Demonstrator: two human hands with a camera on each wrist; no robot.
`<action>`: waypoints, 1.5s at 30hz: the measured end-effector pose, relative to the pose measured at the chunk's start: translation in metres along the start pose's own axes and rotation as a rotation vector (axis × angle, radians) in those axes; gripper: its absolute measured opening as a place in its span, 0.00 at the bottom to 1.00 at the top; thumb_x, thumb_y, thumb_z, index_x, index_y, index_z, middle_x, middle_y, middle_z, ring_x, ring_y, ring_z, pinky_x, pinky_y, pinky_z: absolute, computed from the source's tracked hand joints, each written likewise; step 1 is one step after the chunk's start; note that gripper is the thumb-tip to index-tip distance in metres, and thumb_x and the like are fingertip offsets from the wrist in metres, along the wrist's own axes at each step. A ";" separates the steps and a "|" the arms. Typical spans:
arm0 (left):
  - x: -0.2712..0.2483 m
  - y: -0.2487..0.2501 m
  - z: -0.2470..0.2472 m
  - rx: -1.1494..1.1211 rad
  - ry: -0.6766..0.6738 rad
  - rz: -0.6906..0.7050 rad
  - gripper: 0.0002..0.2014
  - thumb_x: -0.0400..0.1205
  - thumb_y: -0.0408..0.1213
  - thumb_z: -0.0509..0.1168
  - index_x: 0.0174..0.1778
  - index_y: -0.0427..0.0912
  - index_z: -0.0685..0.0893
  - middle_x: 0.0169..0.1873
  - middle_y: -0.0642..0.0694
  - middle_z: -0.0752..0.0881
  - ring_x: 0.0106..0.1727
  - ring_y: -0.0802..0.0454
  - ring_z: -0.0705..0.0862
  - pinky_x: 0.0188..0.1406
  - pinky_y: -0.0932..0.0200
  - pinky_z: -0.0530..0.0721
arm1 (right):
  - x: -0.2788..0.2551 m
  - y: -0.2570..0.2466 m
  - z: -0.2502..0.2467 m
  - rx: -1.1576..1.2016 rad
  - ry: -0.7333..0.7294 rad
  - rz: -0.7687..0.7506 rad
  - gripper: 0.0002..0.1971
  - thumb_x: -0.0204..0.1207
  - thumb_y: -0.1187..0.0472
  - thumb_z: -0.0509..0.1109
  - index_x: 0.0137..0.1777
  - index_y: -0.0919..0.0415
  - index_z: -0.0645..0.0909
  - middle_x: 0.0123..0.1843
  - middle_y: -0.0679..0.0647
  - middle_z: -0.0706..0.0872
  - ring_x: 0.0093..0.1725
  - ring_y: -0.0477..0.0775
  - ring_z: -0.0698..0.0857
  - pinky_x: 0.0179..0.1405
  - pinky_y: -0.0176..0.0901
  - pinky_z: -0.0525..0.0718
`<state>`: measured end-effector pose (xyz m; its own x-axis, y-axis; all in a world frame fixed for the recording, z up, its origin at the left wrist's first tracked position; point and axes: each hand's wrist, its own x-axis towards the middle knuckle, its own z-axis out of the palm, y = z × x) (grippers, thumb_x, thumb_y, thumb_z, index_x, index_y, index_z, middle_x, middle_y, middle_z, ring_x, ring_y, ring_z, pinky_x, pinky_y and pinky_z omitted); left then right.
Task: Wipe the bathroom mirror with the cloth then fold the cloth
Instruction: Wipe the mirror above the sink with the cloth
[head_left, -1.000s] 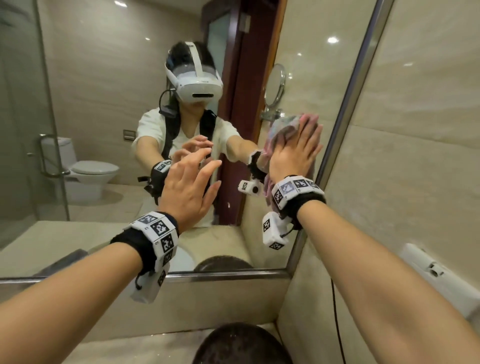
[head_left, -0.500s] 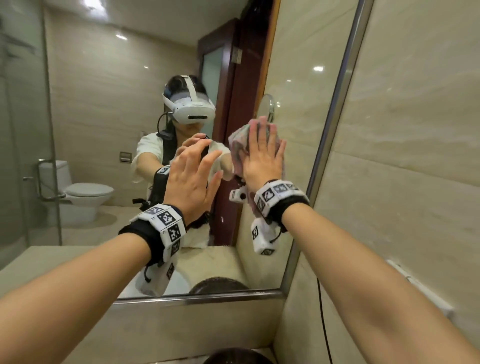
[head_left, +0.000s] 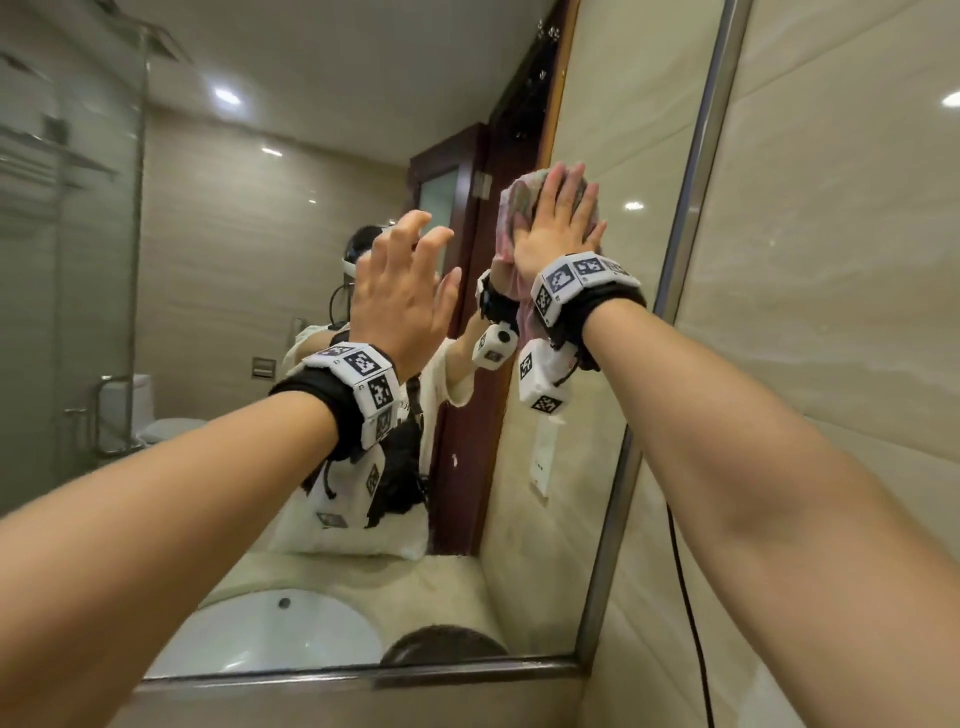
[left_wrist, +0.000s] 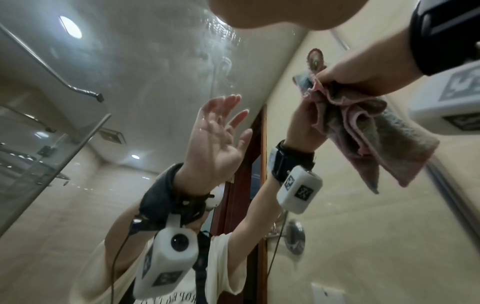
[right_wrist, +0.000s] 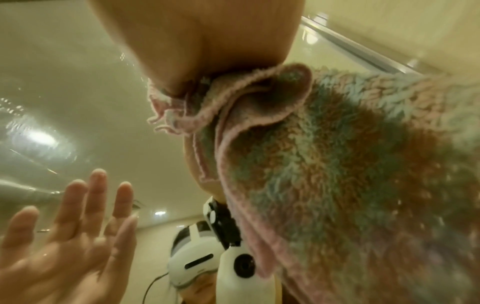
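Mirror (head_left: 311, 260) glass fills the wall ahead, framed in a metal strip that meets beige tiled wall (head_left: 831, 260) on the right. In the reflection sit pale tiles, ceiling spots, a glass shower screen, a toilet low on the left and a dark red door.

The cloth (head_left: 511, 208), pink-edged with a mottled pile, is flat against the glass high up near the mirror's right edge. The right hand (head_left: 558, 228) lies over it, fingers straight and spread, palm pressing it to the glass; a loose fold hangs below the wrist (left_wrist: 376, 139). The left hand (head_left: 402, 296) is raised just beside it, to the left and a little lower, holding nothing, fingers loose and slightly bent; whether they touch the glass I cannot tell.

Below, the white basin (head_left: 270, 634) and a dark round object (head_left: 441, 642) show in the reflection at the bottom frame. A black cable (head_left: 685, 597) runs down the tiled wall. Both forearms wear black straps with white marker blocks.
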<state>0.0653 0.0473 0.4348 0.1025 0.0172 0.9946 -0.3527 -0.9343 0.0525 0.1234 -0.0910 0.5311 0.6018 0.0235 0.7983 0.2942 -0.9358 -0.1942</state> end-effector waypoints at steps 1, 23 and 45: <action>0.007 0.001 -0.003 0.003 0.006 -0.009 0.18 0.82 0.44 0.57 0.65 0.42 0.73 0.68 0.39 0.74 0.66 0.43 0.71 0.63 0.45 0.71 | 0.006 -0.002 -0.004 -0.006 0.002 -0.014 0.36 0.83 0.49 0.51 0.82 0.59 0.35 0.84 0.58 0.34 0.83 0.62 0.36 0.81 0.65 0.41; -0.073 -0.017 -0.010 0.074 -0.128 -0.074 0.17 0.83 0.45 0.57 0.65 0.43 0.74 0.67 0.42 0.75 0.65 0.42 0.75 0.62 0.42 0.75 | -0.203 0.070 0.164 -0.185 -0.060 -0.597 0.37 0.80 0.42 0.43 0.81 0.58 0.32 0.83 0.55 0.29 0.81 0.59 0.30 0.79 0.62 0.33; -0.352 -0.079 -0.058 0.329 -0.484 -0.278 0.21 0.80 0.45 0.55 0.69 0.47 0.66 0.51 0.36 0.79 0.48 0.45 0.69 0.47 0.47 0.71 | -0.358 0.097 0.296 -0.167 0.022 -1.115 0.31 0.83 0.54 0.49 0.83 0.58 0.41 0.84 0.58 0.37 0.82 0.60 0.32 0.78 0.63 0.28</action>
<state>0.0029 0.1357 0.0863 0.5841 0.1831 0.7908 0.0426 -0.9798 0.1954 0.1567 -0.0857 0.0579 0.0515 0.8711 0.4883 0.5551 -0.4315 0.7111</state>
